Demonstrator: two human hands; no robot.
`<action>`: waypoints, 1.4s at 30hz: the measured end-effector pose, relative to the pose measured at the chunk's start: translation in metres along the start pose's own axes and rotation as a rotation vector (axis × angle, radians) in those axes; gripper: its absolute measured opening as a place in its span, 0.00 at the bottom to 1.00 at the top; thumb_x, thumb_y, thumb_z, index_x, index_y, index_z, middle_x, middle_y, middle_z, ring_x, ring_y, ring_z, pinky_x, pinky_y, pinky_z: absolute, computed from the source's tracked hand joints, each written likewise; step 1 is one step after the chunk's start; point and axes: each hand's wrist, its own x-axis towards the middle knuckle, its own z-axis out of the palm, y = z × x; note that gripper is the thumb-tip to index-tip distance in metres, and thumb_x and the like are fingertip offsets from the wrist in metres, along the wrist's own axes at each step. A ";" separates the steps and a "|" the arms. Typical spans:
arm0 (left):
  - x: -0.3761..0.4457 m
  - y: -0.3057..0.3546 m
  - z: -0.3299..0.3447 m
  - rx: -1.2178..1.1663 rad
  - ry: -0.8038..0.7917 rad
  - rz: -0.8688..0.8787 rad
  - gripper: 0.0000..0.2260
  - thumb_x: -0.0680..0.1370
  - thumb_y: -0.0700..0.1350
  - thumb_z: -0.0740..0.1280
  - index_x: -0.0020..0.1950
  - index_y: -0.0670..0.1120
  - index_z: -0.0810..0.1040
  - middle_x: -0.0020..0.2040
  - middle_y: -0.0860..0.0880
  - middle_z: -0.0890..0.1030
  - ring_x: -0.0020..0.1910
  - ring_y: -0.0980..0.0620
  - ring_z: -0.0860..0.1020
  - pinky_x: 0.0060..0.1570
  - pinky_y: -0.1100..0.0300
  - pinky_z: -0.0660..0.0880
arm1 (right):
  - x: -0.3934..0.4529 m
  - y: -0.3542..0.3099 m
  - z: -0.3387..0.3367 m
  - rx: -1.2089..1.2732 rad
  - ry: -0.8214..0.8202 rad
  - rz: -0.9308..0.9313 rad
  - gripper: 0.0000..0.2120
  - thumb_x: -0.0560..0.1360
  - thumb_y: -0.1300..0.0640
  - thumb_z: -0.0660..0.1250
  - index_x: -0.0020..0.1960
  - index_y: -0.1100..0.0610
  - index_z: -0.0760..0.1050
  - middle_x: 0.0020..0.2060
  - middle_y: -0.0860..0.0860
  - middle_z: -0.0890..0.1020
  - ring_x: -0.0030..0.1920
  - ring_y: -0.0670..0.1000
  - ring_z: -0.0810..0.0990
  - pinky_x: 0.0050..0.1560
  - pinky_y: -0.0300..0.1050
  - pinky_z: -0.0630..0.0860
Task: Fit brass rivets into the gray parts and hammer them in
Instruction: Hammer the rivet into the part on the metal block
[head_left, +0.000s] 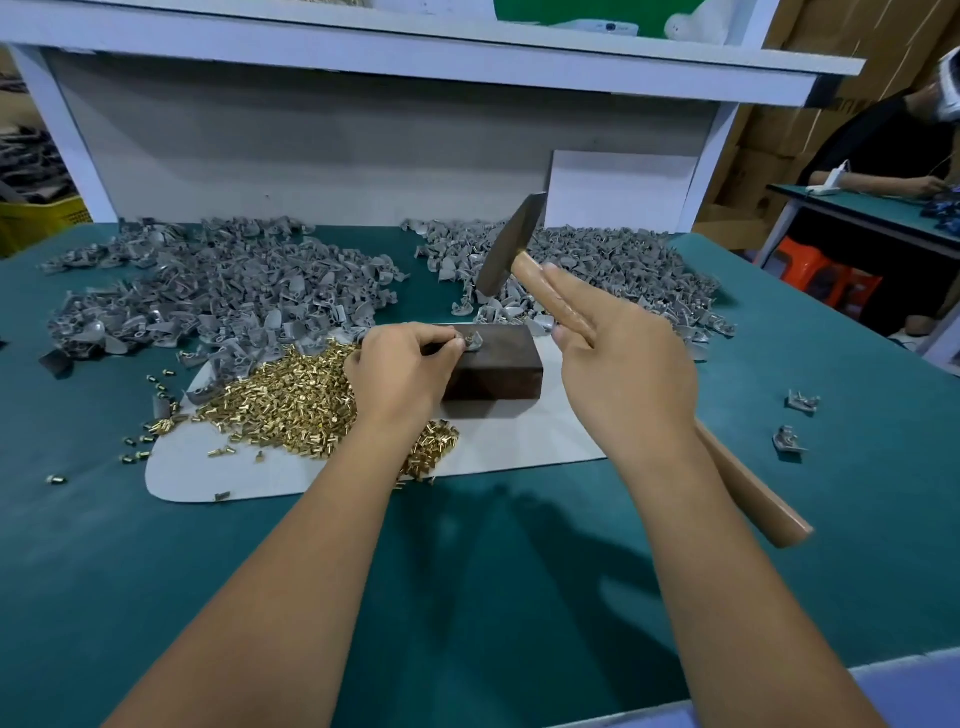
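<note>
My left hand (402, 371) pinches a small gray part (471, 341) with a brass rivet in it, held on top of a dark metal block (498, 371). My right hand (618, 364) grips a wooden-handled hammer (511, 244), index and middle fingers stretched along the handle. The hammer head is raised above and behind the block. A heap of brass rivets (291, 400) lies on a white sheet (509, 441), left of the block and partly under my left forearm.
Two big piles of gray parts (218, 291) (613, 265) cover the back of the green table (467, 571). Two gray parts (789, 441) lie apart at the right. A white shelf frame (415, 57) stands behind. Another person sits at a table at far right.
</note>
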 end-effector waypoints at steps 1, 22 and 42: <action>0.000 0.000 0.001 0.018 0.007 -0.004 0.07 0.77 0.54 0.70 0.51 0.56 0.86 0.52 0.57 0.85 0.60 0.54 0.77 0.68 0.47 0.64 | -0.001 -0.001 0.001 -0.017 0.005 -0.016 0.25 0.77 0.54 0.64 0.67 0.30 0.65 0.48 0.46 0.82 0.39 0.52 0.74 0.36 0.43 0.66; 0.007 -0.006 0.007 -0.046 -0.006 -0.072 0.05 0.76 0.56 0.71 0.46 0.59 0.86 0.47 0.61 0.85 0.56 0.57 0.77 0.60 0.52 0.59 | 0.000 -0.013 0.011 -0.314 -0.104 -0.157 0.31 0.75 0.59 0.64 0.69 0.30 0.62 0.48 0.49 0.82 0.45 0.57 0.81 0.35 0.44 0.62; 0.010 -0.007 0.011 -0.019 0.015 -0.113 0.06 0.75 0.59 0.71 0.46 0.59 0.86 0.48 0.62 0.84 0.59 0.58 0.74 0.52 0.56 0.52 | -0.006 -0.014 0.018 -0.310 -0.013 -0.142 0.32 0.75 0.59 0.63 0.70 0.30 0.58 0.41 0.49 0.77 0.33 0.54 0.71 0.27 0.42 0.56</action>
